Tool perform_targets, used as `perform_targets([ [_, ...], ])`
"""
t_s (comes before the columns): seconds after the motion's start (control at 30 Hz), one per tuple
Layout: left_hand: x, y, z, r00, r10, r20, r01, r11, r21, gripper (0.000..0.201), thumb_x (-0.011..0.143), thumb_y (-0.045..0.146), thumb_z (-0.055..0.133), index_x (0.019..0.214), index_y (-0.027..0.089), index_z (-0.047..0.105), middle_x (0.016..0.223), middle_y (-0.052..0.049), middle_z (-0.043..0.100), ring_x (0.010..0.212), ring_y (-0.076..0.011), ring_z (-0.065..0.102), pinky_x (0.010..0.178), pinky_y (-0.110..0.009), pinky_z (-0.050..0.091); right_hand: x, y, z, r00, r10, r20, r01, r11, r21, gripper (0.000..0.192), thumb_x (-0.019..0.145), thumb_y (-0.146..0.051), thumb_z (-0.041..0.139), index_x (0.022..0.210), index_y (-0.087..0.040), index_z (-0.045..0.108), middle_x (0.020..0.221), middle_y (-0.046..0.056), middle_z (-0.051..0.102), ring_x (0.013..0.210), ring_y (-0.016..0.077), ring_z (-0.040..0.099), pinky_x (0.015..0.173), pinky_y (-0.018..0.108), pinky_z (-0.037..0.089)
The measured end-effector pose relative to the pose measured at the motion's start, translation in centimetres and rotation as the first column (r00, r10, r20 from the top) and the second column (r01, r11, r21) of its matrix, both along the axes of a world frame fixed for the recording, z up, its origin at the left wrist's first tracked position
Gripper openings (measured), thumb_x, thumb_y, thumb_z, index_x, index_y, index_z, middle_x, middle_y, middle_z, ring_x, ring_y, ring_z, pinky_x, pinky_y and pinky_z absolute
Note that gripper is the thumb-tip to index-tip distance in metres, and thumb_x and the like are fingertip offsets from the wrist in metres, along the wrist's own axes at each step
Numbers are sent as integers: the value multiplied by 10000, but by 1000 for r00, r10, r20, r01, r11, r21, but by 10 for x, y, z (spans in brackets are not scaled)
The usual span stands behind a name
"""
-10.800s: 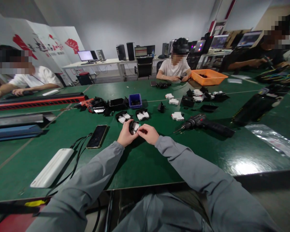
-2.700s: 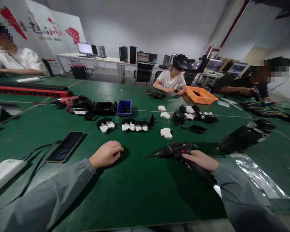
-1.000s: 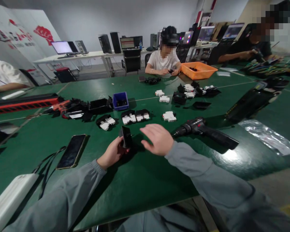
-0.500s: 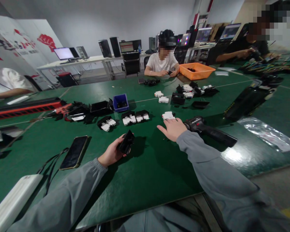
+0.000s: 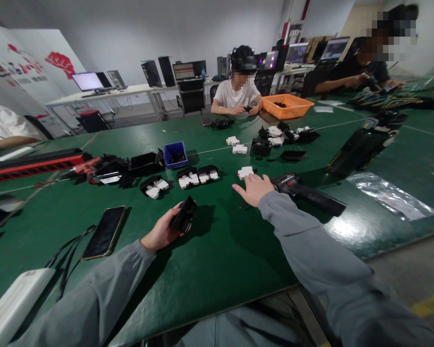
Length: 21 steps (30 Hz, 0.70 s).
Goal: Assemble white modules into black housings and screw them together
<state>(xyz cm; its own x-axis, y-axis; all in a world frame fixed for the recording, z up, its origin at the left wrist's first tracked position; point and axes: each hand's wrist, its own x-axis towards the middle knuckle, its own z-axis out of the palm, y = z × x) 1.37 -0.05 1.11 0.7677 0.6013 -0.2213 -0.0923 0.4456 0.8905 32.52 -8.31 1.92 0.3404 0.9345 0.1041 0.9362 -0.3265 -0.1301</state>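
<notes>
A black plastic housing (image 5: 183, 215) is gripped in the left hand (image 5: 163, 231), fingers wrapped round it, held just above the green bench (image 5: 220, 250) near centre of view. The right hand (image 5: 253, 188) is seen at approx. 2 o'clock from the left, fingers spread flat & released, palm down; fingertips are placed just beside a white connector block (image 5: 245, 172), contact can't be told. A cordless screwdriver (image 5: 305, 191) is laid on the bench at 3 o'clock of the right hand, just beside it, not gripped.

At 12 o'clock of the left hand a row of black housings w/ white inserts (image 5: 198, 176) is laid out; another pair (image 5: 154, 186) is seen at 11 o'clock. Further back, a small blue bin (image 5: 175, 153) and a black tray (image 5: 143, 162) are set, w/ a red-handled tool (image 5: 80, 169) at 10 o'clock. A phone (image 5: 104, 232) is laid face-up at 9 o'clock of the left hand, a white power bank (image 5: 12, 306) at 8 o'clock, a clear plastic bag (image 5: 390, 196) at 3 o'clock, far right.

Across the bench a person in a white shirt (image 5: 236, 94) is seated beside an orange bin (image 5: 288, 105).
</notes>
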Motion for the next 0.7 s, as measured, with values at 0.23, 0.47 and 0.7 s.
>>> perform_targets([
  [0.23, 0, 1, -1, 1000, -12, -11, 12, 1000, 20, 495, 855, 437, 567, 1272, 172, 558, 933, -57, 644, 530, -108, 541, 396, -207, 365, -46, -17, 19, 971, 236, 21, -237, 971, 28, 698, 968, -655, 246, 1092, -125, 684, 1093, 203, 693, 1018, 348, 612, 915, 512, 387],
  [0.47, 0, 2, -2, 1000, -10, 3, 10, 1000, 23, 525, 873, 439, 529, 1323, 169, 532, 892, -58, 650, 496, -99, 502, 426, -225, 363, -100, -36, 11, 808, 569, 155, -588, 796, 144, 388, 913, -462, 565, 1078, -127, 669, 1035, 161, 677, 1017, 314, 581, 911, 466, 410],
  [0.7, 2, 2, 1, 997, 44, 60, -41, 998, -47, 573, 889, 430, 566, 1415, 239, 443, 966, -64, 650, 475, -88, 493, 417, -232, 329, -102, -34, -6, 876, 464, 128, -482, 849, 217, 689, 826, -574, 627, 1311, -93, 540, 1216, 221, 623, 1182, 375, 509, 1093, 578, 257],
])
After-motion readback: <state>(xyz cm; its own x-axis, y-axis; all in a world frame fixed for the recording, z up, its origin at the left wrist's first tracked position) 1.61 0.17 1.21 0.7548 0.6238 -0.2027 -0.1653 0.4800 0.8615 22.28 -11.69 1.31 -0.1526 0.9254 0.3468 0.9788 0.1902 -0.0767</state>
